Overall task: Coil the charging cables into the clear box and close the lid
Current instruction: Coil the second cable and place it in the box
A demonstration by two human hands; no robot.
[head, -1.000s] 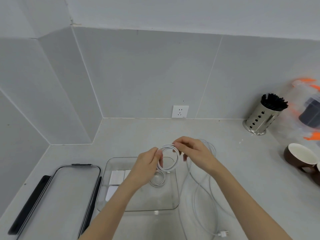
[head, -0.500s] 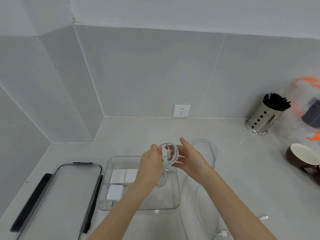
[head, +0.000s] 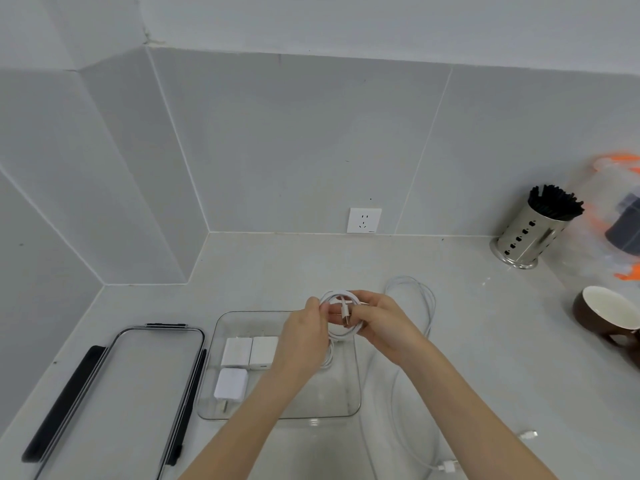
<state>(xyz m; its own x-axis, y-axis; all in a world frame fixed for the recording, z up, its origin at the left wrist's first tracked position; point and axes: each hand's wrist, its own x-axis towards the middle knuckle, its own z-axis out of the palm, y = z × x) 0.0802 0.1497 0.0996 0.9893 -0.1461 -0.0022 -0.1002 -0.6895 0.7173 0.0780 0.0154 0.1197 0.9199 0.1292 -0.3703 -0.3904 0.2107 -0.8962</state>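
While a loose white charging cable (head: 408,375) trails over the pale grey countertop (head: 485,341) nearest the person, its white plug end (head: 446,466) lying at the front edge and a second small connector (head: 527,435) just to the right, the two forearms reach forward over it; the shallow clear plastic box (head: 353,393) sits open on the counter below the hands, with three white square charger blocks (head: 249,362) grouped in its left part and another white cable partly hidden under the left wrist; the clear lid with black clips (head: 114,393) lies flat just beside the box on its left, not on it; above the box's far right corner, the left hand (head: 304,337) pinches the left side of a small coiled white cable (head: 341,317), and the right hand (head: 384,323) grips the coil's right side, fingers curled around the loops, a short connector end hanging across the ring between them; farther off stand a brown ceramic mug (head: 606,317) and a perforated steel holder of black sticks (head: 533,233); a white wall socket (head: 363,220) sits on the grey tiled wall.
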